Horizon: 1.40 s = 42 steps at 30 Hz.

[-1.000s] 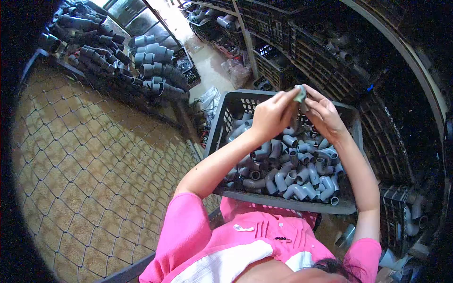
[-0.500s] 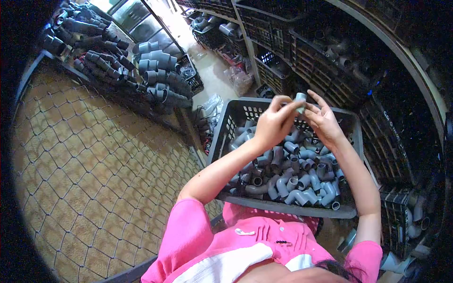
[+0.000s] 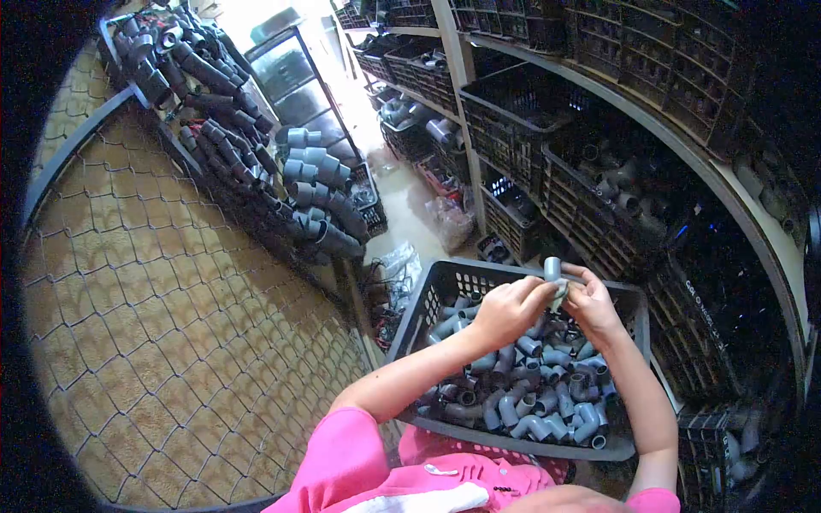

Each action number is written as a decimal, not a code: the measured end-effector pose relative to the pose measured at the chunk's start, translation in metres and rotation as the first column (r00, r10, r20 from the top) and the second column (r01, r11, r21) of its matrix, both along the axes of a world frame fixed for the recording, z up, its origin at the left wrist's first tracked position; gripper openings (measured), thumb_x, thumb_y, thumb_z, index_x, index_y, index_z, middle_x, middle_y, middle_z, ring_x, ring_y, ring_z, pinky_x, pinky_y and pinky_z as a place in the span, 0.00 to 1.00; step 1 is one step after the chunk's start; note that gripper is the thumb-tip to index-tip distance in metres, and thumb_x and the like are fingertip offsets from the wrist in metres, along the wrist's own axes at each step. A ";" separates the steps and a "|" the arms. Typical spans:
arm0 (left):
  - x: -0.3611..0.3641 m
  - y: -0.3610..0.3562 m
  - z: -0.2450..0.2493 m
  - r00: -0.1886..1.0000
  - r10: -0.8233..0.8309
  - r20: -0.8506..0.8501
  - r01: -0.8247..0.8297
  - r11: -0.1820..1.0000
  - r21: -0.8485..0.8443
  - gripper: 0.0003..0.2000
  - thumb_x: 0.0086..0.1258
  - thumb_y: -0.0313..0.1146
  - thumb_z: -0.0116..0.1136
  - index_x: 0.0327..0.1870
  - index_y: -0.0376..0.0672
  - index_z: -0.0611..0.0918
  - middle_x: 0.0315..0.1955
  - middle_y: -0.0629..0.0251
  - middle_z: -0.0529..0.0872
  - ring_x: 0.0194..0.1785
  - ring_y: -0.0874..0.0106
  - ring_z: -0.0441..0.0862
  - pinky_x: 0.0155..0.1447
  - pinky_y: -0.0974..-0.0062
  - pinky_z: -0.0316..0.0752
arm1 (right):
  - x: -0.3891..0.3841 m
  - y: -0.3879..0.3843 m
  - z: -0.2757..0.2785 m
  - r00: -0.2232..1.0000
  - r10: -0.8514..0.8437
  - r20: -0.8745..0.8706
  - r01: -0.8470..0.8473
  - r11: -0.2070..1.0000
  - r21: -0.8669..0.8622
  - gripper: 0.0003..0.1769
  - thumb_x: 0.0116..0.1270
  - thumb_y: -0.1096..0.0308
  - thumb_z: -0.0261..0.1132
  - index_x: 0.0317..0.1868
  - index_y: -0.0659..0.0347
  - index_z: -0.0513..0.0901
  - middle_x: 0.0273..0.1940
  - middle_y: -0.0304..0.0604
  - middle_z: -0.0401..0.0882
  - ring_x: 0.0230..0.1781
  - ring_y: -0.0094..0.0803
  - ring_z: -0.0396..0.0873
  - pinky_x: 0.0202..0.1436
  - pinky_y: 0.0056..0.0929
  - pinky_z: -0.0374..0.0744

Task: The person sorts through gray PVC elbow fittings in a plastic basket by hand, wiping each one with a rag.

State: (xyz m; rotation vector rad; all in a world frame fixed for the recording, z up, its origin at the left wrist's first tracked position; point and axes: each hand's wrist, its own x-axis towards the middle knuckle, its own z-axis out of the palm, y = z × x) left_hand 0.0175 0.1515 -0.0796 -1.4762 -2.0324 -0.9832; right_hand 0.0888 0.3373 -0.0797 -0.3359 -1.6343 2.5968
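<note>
Over the crate, my left hand [image 3: 516, 311] and my right hand [image 3: 596, 313] meet at a small grey pipe elbow [image 3: 552, 268]. One open end of the elbow points up; its lower part is covered by my fingers. Both hands are closed on it, the left with a pinch of thumb and fingers, the right from the other side. A small pale greenish piece [image 3: 559, 296] shows between the fingertips, too small to name. Below lies a heap of grey pipe elbows [image 3: 534, 426] in a dark plastic crate [image 3: 513, 443].
Chain-link mesh [image 3: 188, 342] in a metal frame runs along the left. Behind it is a pile of larger grey pipe fittings [image 3: 316, 175]. Shelves with black crates [image 3: 590, 201] of fittings stand at right. Clear plastic bags [image 3: 449, 218] lie on the floor beyond the crate.
My view has tilted up, so the crate and hands sit lower in the picture. The elbow stays between both hands, with more of its upper end showing.
</note>
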 end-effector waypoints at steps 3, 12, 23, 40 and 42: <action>-0.010 -0.002 0.010 0.996 0.083 0.042 -0.086 0.992 0.090 0.18 0.63 0.27 0.63 0.56 0.45 0.80 0.41 0.58 0.84 0.35 0.57 0.85 0.36 0.63 0.81 | 0.001 -0.001 0.001 0.997 0.054 0.051 -0.056 0.998 0.035 0.25 0.74 0.72 0.63 0.67 0.64 0.66 0.55 0.48 0.83 0.51 0.29 0.83 0.54 0.29 0.83; -0.004 -0.002 0.005 0.994 0.062 -0.085 -0.062 0.998 0.004 0.18 0.61 0.31 0.64 0.54 0.46 0.82 0.40 0.61 0.85 0.33 0.61 0.85 0.34 0.65 0.80 | 0.005 -0.008 0.009 0.994 0.107 0.039 -0.106 0.994 -0.020 0.27 0.78 0.72 0.54 0.75 0.56 0.61 0.55 0.42 0.81 0.52 0.28 0.81 0.59 0.34 0.82; 0.000 -0.001 0.003 0.995 -0.046 -0.086 0.045 0.999 -0.013 0.19 0.63 0.30 0.64 0.57 0.44 0.80 0.40 0.60 0.84 0.35 0.60 0.85 0.36 0.65 0.81 | 0.005 -0.006 0.005 0.992 0.122 0.041 -0.121 0.992 -0.040 0.23 0.78 0.70 0.53 0.71 0.59 0.70 0.59 0.40 0.80 0.55 0.28 0.81 0.57 0.35 0.83; -0.012 0.000 0.001 0.994 0.069 0.086 -0.072 0.997 0.024 0.20 0.63 0.27 0.61 0.58 0.45 0.80 0.41 0.60 0.84 0.37 0.56 0.86 0.36 0.63 0.81 | 0.001 -0.014 0.005 0.996 0.088 0.014 -0.087 0.993 -0.078 0.25 0.73 0.70 0.63 0.66 0.61 0.65 0.59 0.45 0.77 0.58 0.32 0.80 0.60 0.37 0.82; -0.004 0.002 -0.005 0.991 0.024 0.135 -0.028 0.999 0.029 0.18 0.65 0.26 0.60 0.57 0.44 0.80 0.41 0.59 0.84 0.37 0.56 0.86 0.36 0.63 0.81 | 0.003 -0.014 -0.003 0.997 0.076 0.001 -0.076 0.997 -0.033 0.24 0.74 0.68 0.64 0.66 0.61 0.66 0.57 0.43 0.78 0.56 0.30 0.81 0.60 0.36 0.81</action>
